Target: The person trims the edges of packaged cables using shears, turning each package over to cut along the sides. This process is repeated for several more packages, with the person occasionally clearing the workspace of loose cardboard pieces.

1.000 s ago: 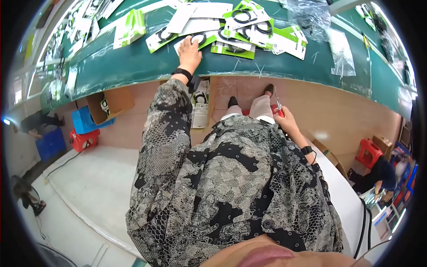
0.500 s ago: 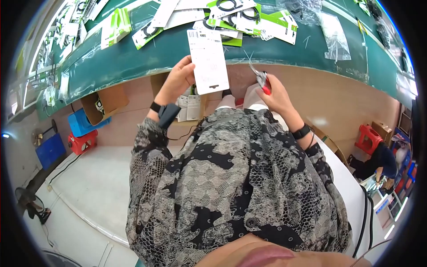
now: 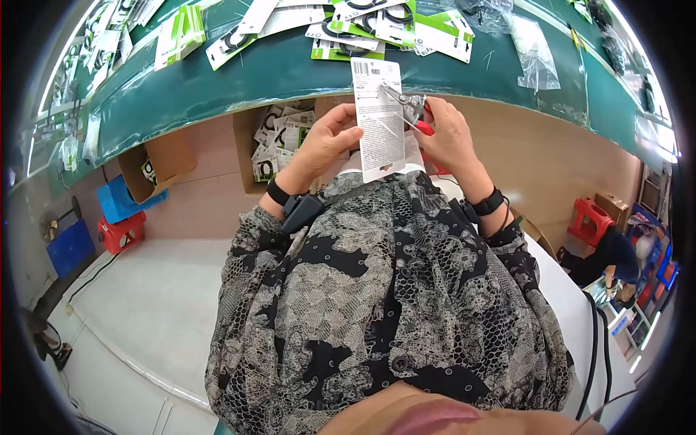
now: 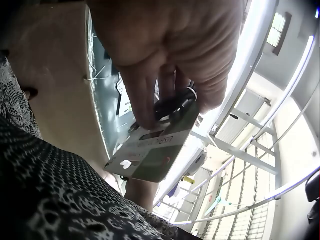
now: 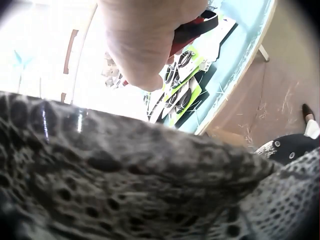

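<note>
The left hand (image 3: pixel 322 145) holds a white printed card (image 3: pixel 378 138) upright by its left edge, its barcode end upward. In the left wrist view that hand (image 4: pixel 170 55) grips the card (image 4: pixel 150 152), with a black cable on the card's other side under the fingers. The right hand (image 3: pixel 451 138) grips red-handled cutters (image 3: pixel 415 109), whose metal jaws lie over the upper part of the card. A thin white strip crosses the card near them. In the right wrist view the right hand (image 5: pixel 145 45) holds the red and black handle (image 5: pixel 192 31); the jaws are out of sight.
Packaged cables (image 3: pixel 362 29) on green and white cards lie piled on the green table (image 3: pixel 275 83). Clear plastic bags (image 3: pixel 535 54) are at the right. Under the table stand a box (image 3: pixel 250 170) of packages and another carton (image 3: pixel 174 170). A red stool (image 3: pixel 122 232) is at the left.
The left hand took a card from the pile, drew it back toward the body and moved it right. The right hand raised the cutters, which now meet the card.
</note>
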The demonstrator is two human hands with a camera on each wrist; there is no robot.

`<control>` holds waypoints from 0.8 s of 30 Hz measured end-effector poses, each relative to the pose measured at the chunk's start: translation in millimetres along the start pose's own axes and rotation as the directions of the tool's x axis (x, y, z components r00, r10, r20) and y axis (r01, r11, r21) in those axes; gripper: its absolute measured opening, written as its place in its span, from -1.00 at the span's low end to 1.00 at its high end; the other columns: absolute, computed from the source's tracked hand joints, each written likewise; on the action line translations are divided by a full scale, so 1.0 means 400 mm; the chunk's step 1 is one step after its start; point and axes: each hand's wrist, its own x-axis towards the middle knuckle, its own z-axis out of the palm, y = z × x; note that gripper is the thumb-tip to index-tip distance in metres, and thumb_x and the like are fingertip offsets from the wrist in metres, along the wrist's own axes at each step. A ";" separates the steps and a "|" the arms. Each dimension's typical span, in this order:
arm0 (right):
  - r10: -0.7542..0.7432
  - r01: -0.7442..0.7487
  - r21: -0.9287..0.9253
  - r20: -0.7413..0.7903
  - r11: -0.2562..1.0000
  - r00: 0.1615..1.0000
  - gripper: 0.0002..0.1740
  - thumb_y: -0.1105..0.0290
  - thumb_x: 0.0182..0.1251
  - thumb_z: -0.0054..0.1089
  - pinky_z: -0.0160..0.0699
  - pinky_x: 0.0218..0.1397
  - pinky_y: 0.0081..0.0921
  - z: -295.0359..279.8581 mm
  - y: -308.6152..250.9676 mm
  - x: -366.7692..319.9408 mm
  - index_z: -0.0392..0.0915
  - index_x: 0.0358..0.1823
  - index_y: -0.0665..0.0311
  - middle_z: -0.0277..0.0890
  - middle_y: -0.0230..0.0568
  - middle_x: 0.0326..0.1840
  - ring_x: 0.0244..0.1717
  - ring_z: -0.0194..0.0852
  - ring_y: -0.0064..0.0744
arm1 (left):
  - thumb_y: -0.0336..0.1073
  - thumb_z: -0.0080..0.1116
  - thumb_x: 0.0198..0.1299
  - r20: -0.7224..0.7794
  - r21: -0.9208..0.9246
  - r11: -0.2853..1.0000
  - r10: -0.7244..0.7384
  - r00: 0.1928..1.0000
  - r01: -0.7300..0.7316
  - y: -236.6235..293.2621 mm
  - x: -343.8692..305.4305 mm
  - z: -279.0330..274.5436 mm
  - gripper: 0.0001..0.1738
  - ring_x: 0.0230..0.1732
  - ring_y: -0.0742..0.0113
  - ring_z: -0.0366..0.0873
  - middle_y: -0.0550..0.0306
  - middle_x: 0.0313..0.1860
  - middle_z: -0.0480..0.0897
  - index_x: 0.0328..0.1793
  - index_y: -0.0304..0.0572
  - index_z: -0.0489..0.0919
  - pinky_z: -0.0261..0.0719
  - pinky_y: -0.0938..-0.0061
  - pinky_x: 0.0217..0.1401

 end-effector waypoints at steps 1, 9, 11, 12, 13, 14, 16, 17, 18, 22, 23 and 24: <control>0.008 -0.008 -0.020 -0.003 1.000 1.000 -0.50 0.37 0.01 0.32 0.45 -0.08 -0.20 0.001 0.004 -0.004 0.42 0.03 0.28 0.49 -0.07 -0.22 -0.15 0.47 -0.02 | -0.37 0.08 0.33 -0.008 -0.033 0.999 -0.012 1.000 0.011 -0.007 0.002 0.003 -0.56 0.16 0.33 0.51 0.08 0.15 0.50 0.30 -0.30 0.35 0.54 0.36 0.25; 0.023 -0.024 0.009 0.096 1.000 0.995 -0.64 0.35 0.06 0.25 0.48 -0.11 -0.12 0.103 0.089 -0.090 0.48 -0.09 0.27 0.55 -0.07 -0.26 -0.15 0.53 -0.02 | -0.33 0.04 0.36 -0.058 -0.202 0.970 -0.152 0.987 0.137 -0.123 -0.003 -0.018 -0.58 0.12 0.28 0.57 0.02 0.11 0.54 0.28 -0.38 0.34 0.58 0.33 0.21; 0.098 -0.104 0.018 0.203 0.994 0.974 -0.65 0.33 0.07 0.21 0.49 -0.12 -0.09 0.117 0.087 -0.104 0.49 -0.10 0.28 0.55 -0.01 -0.29 -0.16 0.53 0.01 | -0.31 0.03 0.37 -0.072 -0.254 0.952 -0.198 0.978 0.174 -0.136 -0.012 -0.029 -0.57 0.11 0.23 0.59 -0.02 0.08 0.56 0.27 -0.42 0.34 0.60 0.30 0.19; 0.107 -0.114 0.024 0.212 0.993 0.972 -0.65 0.33 0.07 0.21 0.49 -0.12 -0.09 0.127 0.089 -0.107 0.49 -0.10 0.28 0.55 -0.01 -0.29 -0.16 0.53 0.01 | -0.31 0.03 0.37 -0.077 -0.256 0.948 -0.212 0.974 0.186 -0.145 -0.013 -0.042 -0.57 0.11 0.23 0.59 -0.02 0.08 0.56 0.27 -0.42 0.34 0.60 0.30 0.19; 0.143 -0.147 -0.015 0.332 0.989 0.932 -0.63 0.31 0.06 0.21 0.50 -0.10 -0.10 0.137 0.095 -0.109 0.47 -0.08 0.28 0.56 -0.02 -0.24 -0.14 0.53 0.03 | -0.31 0.03 0.36 -0.068 -0.293 0.926 -0.267 0.961 0.236 -0.160 -0.008 -0.058 -0.57 0.10 0.20 0.59 -0.03 0.07 0.56 0.26 -0.42 0.35 0.60 0.28 0.19; 0.181 -0.173 -0.059 0.448 0.983 0.875 -0.60 0.30 0.06 0.21 0.50 -0.08 -0.11 0.145 0.103 -0.113 0.45 -0.06 0.29 0.56 -0.03 -0.18 -0.12 0.53 0.04 | -0.30 0.04 0.36 -0.056 -0.333 0.899 -0.321 0.945 0.286 -0.177 -0.004 -0.071 -0.58 0.10 0.17 0.59 -0.05 0.07 0.57 0.24 -0.43 0.36 0.61 0.27 0.19; 0.227 -0.204 -0.106 0.570 0.973 0.790 -0.57 0.28 0.05 0.21 0.51 -0.07 -0.12 0.169 0.124 -0.138 0.43 -0.04 0.29 0.57 -0.04 -0.13 -0.10 0.52 0.06 | -0.29 0.04 0.36 -0.042 -0.384 0.856 -0.390 0.920 0.346 -0.216 -0.009 -0.077 -0.58 0.10 0.15 0.60 -0.06 0.06 0.57 0.23 -0.44 0.36 0.61 0.25 0.19; 0.211 -0.204 -0.085 0.623 0.975 0.753 -0.58 0.28 0.05 0.19 0.51 -0.06 -0.11 0.190 0.140 -0.152 0.45 -0.05 0.30 0.56 0.00 -0.17 -0.09 0.52 0.08 | -0.29 0.05 0.35 -0.116 -0.437 0.820 -0.459 0.881 0.370 -0.232 -0.008 -0.072 -0.58 0.11 0.13 0.59 -0.07 0.07 0.57 0.22 -0.44 0.38 0.61 0.25 0.19; 0.190 -0.201 -0.063 0.672 0.978 0.716 -0.58 0.27 0.06 0.18 0.51 -0.05 -0.10 0.204 0.147 -0.162 0.47 -0.06 0.31 0.56 0.04 -0.21 -0.09 0.52 0.09 | -0.29 0.06 0.34 -0.186 -0.490 0.783 -0.523 0.832 0.383 -0.247 -0.007 -0.067 -0.59 0.12 0.11 0.58 -0.08 0.08 0.57 0.20 -0.44 0.39 0.61 0.24 0.19; 0.227 -0.355 0.047 0.690 0.934 0.688 -0.56 0.28 0.07 0.19 0.47 0.01 -0.11 0.204 0.181 -0.208 0.43 -0.03 0.34 0.54 0.09 -0.10 -0.03 0.49 0.13 | -0.27 0.09 0.33 -0.296 -0.510 0.808 -0.487 0.821 0.295 -0.286 -0.031 -0.093 -0.59 0.15 0.09 0.56 -0.10 0.12 0.56 0.18 -0.42 0.42 0.58 0.21 0.22; 0.261 -0.427 0.089 0.675 0.900 0.691 -0.55 0.29 0.07 0.20 0.46 0.04 -0.11 0.191 0.183 -0.215 0.41 -0.01 0.34 0.53 0.09 -0.03 0.00 0.47 0.14 | -0.27 0.09 0.32 -0.315 -0.491 0.835 -0.434 0.844 0.247 -0.290 -0.033 -0.095 -0.59 0.17 0.09 0.55 -0.11 0.14 0.56 0.18 -0.41 0.42 0.57 0.20 0.23; 0.261 -0.428 0.089 0.676 0.900 0.689 -0.55 0.29 0.07 0.20 0.46 0.04 -0.11 0.178 0.184 -0.222 0.41 -0.01 0.34 0.53 0.09 -0.03 0.00 0.47 0.14 | -0.27 0.09 0.32 -0.316 -0.492 0.835 -0.436 0.843 0.248 -0.291 -0.035 -0.096 -0.59 0.17 0.09 0.55 -0.11 0.14 0.56 0.18 -0.41 0.42 0.57 0.20 0.23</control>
